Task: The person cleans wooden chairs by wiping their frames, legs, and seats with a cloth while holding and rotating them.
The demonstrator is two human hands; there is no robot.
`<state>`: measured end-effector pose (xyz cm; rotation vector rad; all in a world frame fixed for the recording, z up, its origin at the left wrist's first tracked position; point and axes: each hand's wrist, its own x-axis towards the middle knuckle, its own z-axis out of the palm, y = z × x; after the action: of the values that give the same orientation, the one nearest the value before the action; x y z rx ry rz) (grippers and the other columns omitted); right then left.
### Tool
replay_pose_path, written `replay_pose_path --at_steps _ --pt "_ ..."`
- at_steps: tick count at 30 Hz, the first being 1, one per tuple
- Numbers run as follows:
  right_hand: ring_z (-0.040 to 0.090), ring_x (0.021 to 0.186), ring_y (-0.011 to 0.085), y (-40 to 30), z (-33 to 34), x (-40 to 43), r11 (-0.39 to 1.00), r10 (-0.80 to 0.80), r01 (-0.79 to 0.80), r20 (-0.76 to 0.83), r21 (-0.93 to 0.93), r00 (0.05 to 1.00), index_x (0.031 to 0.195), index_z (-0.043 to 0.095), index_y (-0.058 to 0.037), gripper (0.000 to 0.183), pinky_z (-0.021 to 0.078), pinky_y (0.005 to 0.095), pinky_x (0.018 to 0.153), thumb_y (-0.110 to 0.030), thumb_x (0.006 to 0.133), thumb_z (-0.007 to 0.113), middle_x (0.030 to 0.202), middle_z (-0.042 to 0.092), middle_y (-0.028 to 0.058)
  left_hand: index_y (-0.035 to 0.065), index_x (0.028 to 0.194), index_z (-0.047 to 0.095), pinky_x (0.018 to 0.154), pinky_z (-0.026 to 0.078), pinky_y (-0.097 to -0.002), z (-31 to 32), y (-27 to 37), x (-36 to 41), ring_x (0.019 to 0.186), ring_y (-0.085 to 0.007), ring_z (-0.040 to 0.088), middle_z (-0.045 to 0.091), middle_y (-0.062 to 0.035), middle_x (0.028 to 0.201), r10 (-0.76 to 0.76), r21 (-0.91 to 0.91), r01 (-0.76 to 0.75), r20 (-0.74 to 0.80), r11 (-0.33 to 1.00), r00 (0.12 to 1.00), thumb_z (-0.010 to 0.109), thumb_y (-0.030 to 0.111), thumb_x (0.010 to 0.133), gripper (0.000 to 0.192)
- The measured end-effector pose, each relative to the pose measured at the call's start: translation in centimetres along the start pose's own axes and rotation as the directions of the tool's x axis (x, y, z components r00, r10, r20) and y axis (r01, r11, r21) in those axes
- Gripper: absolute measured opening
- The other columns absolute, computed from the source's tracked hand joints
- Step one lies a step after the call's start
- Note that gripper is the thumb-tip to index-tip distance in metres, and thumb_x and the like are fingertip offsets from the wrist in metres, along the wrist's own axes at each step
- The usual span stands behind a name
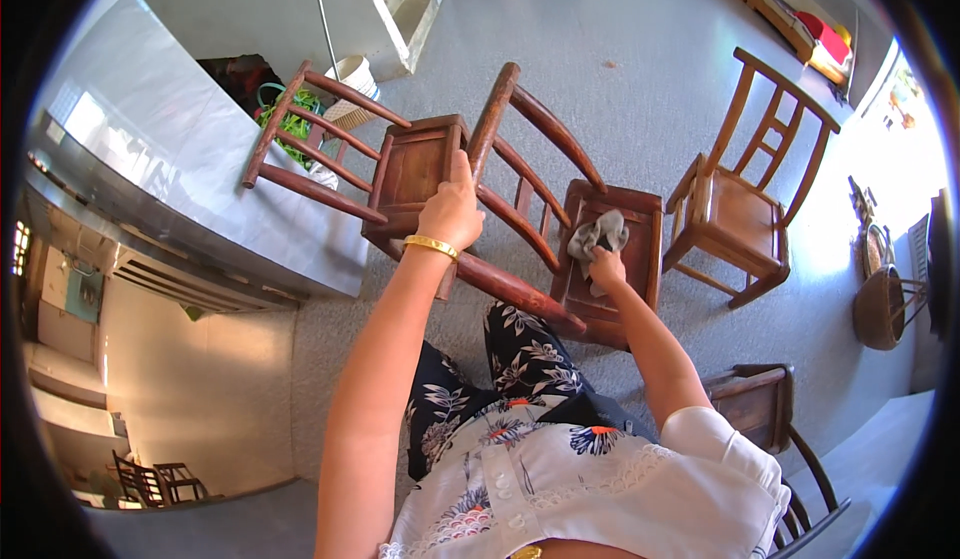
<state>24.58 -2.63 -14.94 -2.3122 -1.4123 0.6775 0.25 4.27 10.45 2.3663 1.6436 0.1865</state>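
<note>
A reddish-brown wooden chair stands in front of me, its back towards my left side and its seat at the right. My left hand is on the left end of its backrest, the index finger stretched along the top rail; the palm side is hidden. Bunched under my right hand, a grey cloth lies against the panel of the seat. My right fingers are closed on the cloth. A second wooden chair, of like make, is just beyond my left hand.
To the right stands a lighter brown wooden chair; a dark chair is at lower right. A glossy grey tiled counter runs along the left. Beyond it are a white bucket and green leaves. A woven basket is far right.
</note>
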Motion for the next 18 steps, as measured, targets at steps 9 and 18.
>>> replay_pose_path --at_steps 9,18 --pt "0.055 0.084 0.019 -6.9 -8.9 2.3 0.745 -0.283 0.481 -0.435 0.461 0.855 0.108 0.056 -0.0053 0.034 0.0422 0.0303 0.076 -0.008 0.073 0.054 0.088 0.059 0.009 0.0024 0.134 0.011 0.078 0.047 -0.0437 -0.1 0.6 0.3 0.09 -0.0395 0.057 0.051 -0.0291 0.105 0.003 0.002 -0.003 -0.001 1.0 1.0 0.052 0.007 0.075 0.073" --pt "0.05 0.086 0.0309 -19.9 -12.5 6.1 0.737 -0.669 0.532 -0.565 -0.417 0.483 0.114 0.051 -0.0245 0.045 0.0455 0.0384 0.067 -0.005 0.074 0.05 0.097 0.044 0.0146 0.0025 0.135 0.007 0.078 0.046 -0.0441 0.6 -0.4 0.4 0.089 -0.0404 0.056 0.052 -0.0299 0.102 0.002 0.004 -0.002 0.002 1.0 1.0 0.055 0.009 0.075 0.078"
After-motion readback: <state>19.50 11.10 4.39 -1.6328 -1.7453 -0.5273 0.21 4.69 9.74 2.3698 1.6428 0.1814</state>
